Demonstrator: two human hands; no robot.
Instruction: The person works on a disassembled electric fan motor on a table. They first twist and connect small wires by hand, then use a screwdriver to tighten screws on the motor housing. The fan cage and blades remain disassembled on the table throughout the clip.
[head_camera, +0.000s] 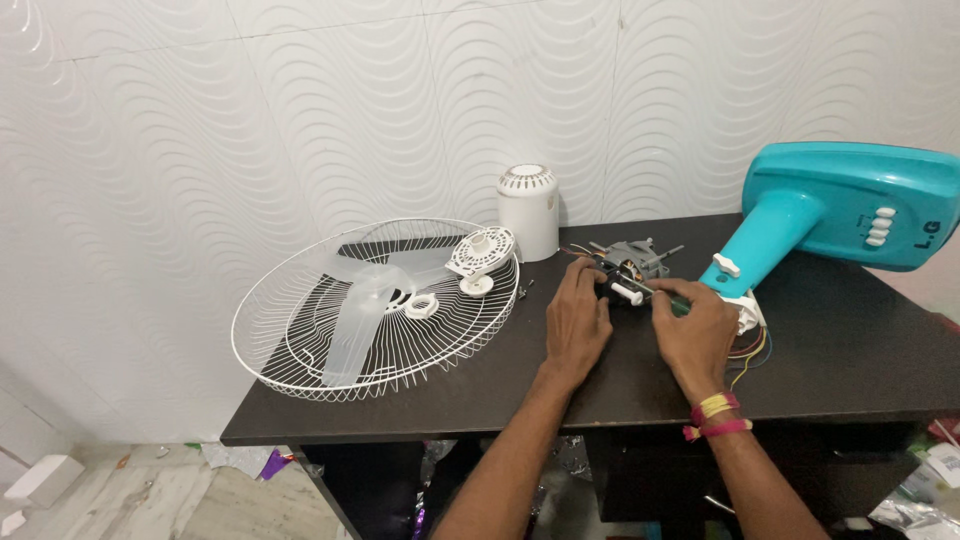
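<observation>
Both hands work at a small fan motor (633, 262) lying on a dark table (840, 350), just beside the neck of a turquoise fan stand (840, 205) tipped on its side. The left hand (577, 318) rests with fingers curled over the motor's near end, where a short white shaft sticks out. The right hand (693, 330) is closed around a green-handled screwdriver (668, 294) that points into the motor. Coloured wires (748, 348) trail from the stand's neck past the right wrist, which wears red and yellow threads. To the left, a white wire fan guard (300, 340) lies flat, overhanging the table's edge, with a clear blade (360, 310), a white ring and a round white cap (480, 252) inside it. A white motor cover (528, 210) stands upright behind, against a white wall with a wavy relief. Below the table the floor is littered, but the scraps are too small to make out. The screwdriver's tip is hidden among the motor parts.
</observation>
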